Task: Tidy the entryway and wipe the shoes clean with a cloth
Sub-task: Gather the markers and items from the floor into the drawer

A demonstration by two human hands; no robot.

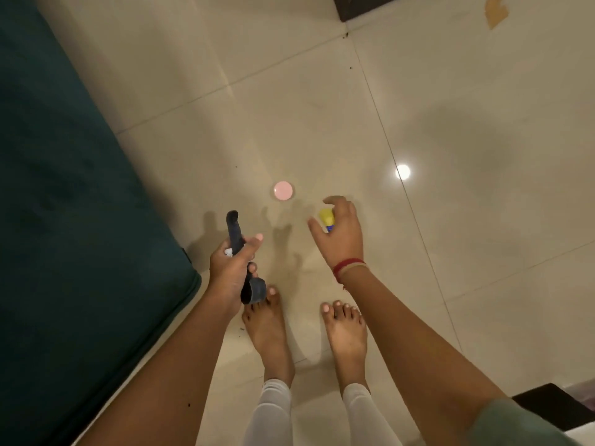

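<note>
Looking straight down now: two hands out front and two bare feet on the glossy beige tiled floor (289, 107). The left hand (230, 268) is clamped round one dark sock (234, 228), fingers and thumb wrapped about its middle. The toe end sticks up above the fist and the open cuff hangs below it, just over the toes of the left foot (267, 329). So the sock is off the floor, held in the air beside the teal sofa (64, 188) that fills the left side.

Over to the right hand (344, 239): its fingers curl round one small yellow-and-blue container (325, 217), yellow top showing between thumb and forefinger. What the container is, I cannot tell. Red and pale threads (349, 265) circle that wrist.

On the tiles, one round pink disc (284, 190) lies between the two hands and a little beyond them, touching neither. One bright light reflection (402, 171) shines further right.

The right foot (346, 329) stands beside the left, both pointing forward, and two white legging cuffs (270, 410) end at the ankles. One dark furniture corner (367, 6) sits at the top edge, a second dark block (553, 410) is at the lower right, and one brown patch (495, 9) marks the far tile.
</note>
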